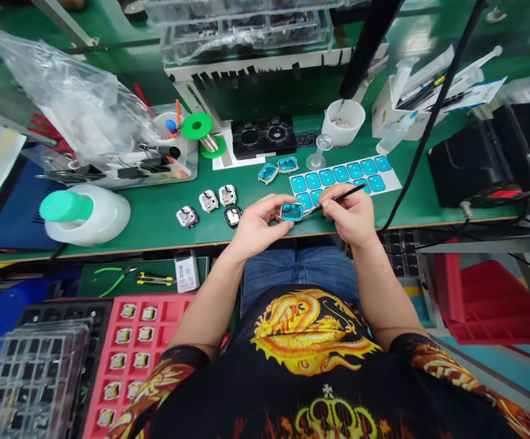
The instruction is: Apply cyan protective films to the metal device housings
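Note:
Between the fingers and thumb of my left hand (264, 224) is a small watch case (292, 211) with a blue film on its face. My right hand (351, 214) grips thin dark tweezers (348, 192), whose tip reaches the right edge of that case. Just behind both hands lies a white sheet of blue stickers (340, 174). Two more blue-faced watch cases (287, 164) rest beyond my left hand. To its left sit several open watch cases (208, 200) with pale insides, and a black one (233, 215) is closest to my fingers.
A solder spool (200, 126), a black fixture (263, 136) and a white cup (343, 122) line the back. A green-capped bottle (86, 213) stands left. A black cable (429, 134) hangs at right. Below left is a red foam tray (130, 350) of parts.

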A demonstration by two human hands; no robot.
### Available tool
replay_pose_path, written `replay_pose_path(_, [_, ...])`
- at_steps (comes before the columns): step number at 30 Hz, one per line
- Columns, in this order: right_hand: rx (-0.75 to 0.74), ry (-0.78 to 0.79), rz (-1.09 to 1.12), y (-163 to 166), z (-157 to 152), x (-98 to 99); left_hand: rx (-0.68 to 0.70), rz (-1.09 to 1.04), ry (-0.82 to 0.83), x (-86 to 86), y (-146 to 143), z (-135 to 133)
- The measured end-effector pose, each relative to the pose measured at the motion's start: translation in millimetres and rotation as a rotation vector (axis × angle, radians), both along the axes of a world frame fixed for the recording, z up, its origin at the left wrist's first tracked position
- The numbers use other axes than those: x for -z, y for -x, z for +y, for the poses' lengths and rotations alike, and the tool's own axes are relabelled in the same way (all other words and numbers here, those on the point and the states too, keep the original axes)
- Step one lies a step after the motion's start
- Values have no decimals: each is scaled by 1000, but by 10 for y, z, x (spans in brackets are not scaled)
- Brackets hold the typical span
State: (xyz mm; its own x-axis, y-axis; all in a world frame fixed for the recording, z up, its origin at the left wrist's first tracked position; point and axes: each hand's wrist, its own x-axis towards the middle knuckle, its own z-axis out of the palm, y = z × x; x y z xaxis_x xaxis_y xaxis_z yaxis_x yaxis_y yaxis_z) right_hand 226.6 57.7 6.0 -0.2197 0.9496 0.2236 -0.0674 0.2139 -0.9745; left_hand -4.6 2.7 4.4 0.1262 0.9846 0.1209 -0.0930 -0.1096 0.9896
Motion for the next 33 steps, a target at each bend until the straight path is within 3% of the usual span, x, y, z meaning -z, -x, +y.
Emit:
replay_pose_path(19, [-48,-66,-90,82,-30,-171,18,63,8,41,15,-16])
replay_pose_path(33, [-136,-46,-115,110,-46,-183,36,84,11,57,17,-3])
